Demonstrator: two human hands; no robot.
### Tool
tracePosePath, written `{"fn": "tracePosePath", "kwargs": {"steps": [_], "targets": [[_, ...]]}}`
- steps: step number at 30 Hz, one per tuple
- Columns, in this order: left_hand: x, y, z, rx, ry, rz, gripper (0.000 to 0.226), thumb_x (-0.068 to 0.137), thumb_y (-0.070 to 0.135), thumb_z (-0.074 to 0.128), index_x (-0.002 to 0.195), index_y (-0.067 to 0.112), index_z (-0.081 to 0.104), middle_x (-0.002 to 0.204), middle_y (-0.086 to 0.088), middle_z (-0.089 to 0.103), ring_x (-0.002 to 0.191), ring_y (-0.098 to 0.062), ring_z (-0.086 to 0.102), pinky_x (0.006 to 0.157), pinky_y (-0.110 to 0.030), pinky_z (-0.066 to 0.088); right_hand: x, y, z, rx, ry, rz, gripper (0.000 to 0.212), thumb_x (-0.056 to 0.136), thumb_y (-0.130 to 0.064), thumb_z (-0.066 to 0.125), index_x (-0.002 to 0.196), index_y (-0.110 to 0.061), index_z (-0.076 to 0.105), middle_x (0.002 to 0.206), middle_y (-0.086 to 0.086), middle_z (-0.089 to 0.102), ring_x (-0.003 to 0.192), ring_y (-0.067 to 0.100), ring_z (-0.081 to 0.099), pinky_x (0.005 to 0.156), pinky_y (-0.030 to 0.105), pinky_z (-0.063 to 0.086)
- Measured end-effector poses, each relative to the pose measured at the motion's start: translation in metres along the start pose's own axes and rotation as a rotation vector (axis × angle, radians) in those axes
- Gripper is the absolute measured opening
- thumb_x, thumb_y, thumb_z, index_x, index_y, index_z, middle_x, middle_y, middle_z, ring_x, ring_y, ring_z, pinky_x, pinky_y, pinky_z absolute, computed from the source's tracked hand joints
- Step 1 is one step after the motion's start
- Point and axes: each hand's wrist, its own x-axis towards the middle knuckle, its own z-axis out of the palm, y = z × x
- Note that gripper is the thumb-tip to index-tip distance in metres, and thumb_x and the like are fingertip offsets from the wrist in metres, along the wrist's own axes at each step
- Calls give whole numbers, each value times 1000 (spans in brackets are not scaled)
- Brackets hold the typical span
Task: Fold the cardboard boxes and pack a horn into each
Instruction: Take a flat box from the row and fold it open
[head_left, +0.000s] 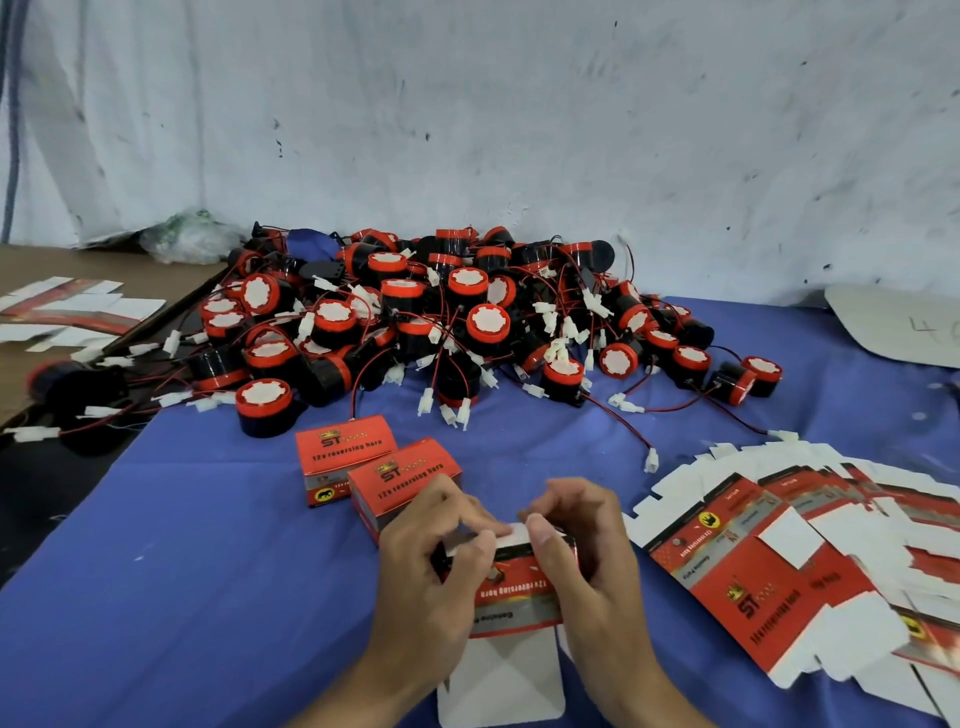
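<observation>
A red and white cardboard box (519, 592) sits half folded near the table's front edge, its white flap (504, 680) spread toward me. My left hand (431, 577) grips its left side, fingers curled over the far end flap. On the right side my right hand (576, 556) pinches the same white flap with thumb and fingers. Two folded red boxes (374, 467) stand just beyond my hands. A big pile of black and red horns (441, 322) with red wires and white plugs covers the back of the table.
A fanned stack of flat box blanks (789, 566) lies at the right. More flat blanks (67, 312) rest on a brown board at far left. Blue cloth (182, 571) covers the table; a white wall stands behind. A white card (893, 322) lies at back right.
</observation>
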Motion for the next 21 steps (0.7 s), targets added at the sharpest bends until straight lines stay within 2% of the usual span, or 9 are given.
{"fn": "tracePosePath", "kwargs": {"steps": [2, 4, 6, 8, 11, 14, 17, 19, 21], "targets": [[-1, 0, 1, 56, 15, 11, 27, 81, 31, 51, 62, 14, 57, 67, 1, 55, 64, -19, 58, 59, -43, 48, 0, -1, 0, -78, -19, -26, 32, 77, -47, 57, 84, -17, 65, 91, -5, 66, 83, 13, 65, 68, 20, 51], [-3, -1, 2, 125, 28, 47, 31, 82, 31, 52, 58, 12, 56, 63, 5, 52, 58, -14, 54, 55, -38, 48, -1, -2, 1, -94, -42, -47, 32, 81, -45, 54, 76, -15, 66, 82, -2, 68, 74, 14, 66, 64, 20, 51], [-5, 0, 4, 171, 25, 81, 33, 83, 30, 52, 57, 11, 56, 59, 8, 50, 54, -10, 51, 51, -30, 45, -2, -1, 1, -126, -35, -86, 35, 84, -43, 53, 69, -12, 62, 69, -2, 65, 64, 15, 61, 60, 23, 49], [-7, 1, 4, 170, -11, 87, 32, 84, 31, 54, 61, 8, 59, 60, 8, 51, 55, -10, 52, 51, -31, 44, -2, -1, 0, -165, -21, -125, 40, 86, -43, 52, 65, -9, 58, 63, -3, 61, 57, 13, 55, 56, 21, 45], [-4, 3, 1, 185, -155, 60, 19, 81, 37, 59, 83, 18, 63, 87, 9, 57, 82, -8, 58, 71, -21, 47, 6, -6, -4, -201, 25, -198, 26, 86, -37, 54, 67, -21, 59, 70, -7, 63, 62, 11, 58, 59, 16, 45], [1, 1, -1, 259, -278, -50, 39, 81, 53, 55, 107, 28, 66, 111, 16, 61, 107, 0, 57, 89, -21, 47, 20, -10, -11, -264, 196, -240, 16, 87, -33, 57, 80, -18, 57, 88, -5, 60, 75, 2, 57, 65, 8, 41], [6, 0, 0, 236, -82, -86, 36, 87, 52, 52, 119, 37, 58, 125, 22, 54, 118, 9, 48, 100, -21, 41, 22, -11, -20, -401, 343, -332, 23, 90, -34, 49, 73, -19, 51, 78, -5, 53, 74, 2, 50, 68, 9, 36], [5, -3, 1, 177, -3, -131, 41, 92, 43, 45, 132, 42, 41, 140, 22, 36, 130, 12, 32, 109, -22, 34, 17, -12, -16, -377, 223, -234, 30, 87, -45, 48, 72, -22, 59, 71, -9, 63, 69, 2, 58, 63, 11, 41], [-5, -6, 5, 17, -189, -243, 54, 93, 42, 40, 144, 41, 21, 152, 23, 19, 138, 10, 20, 114, -27, 29, 11, -12, -7, -314, 27, -70, 22, 80, -51, 58, 82, -31, 66, 77, -17, 69, 71, 1, 65, 64, 12, 47]]}}
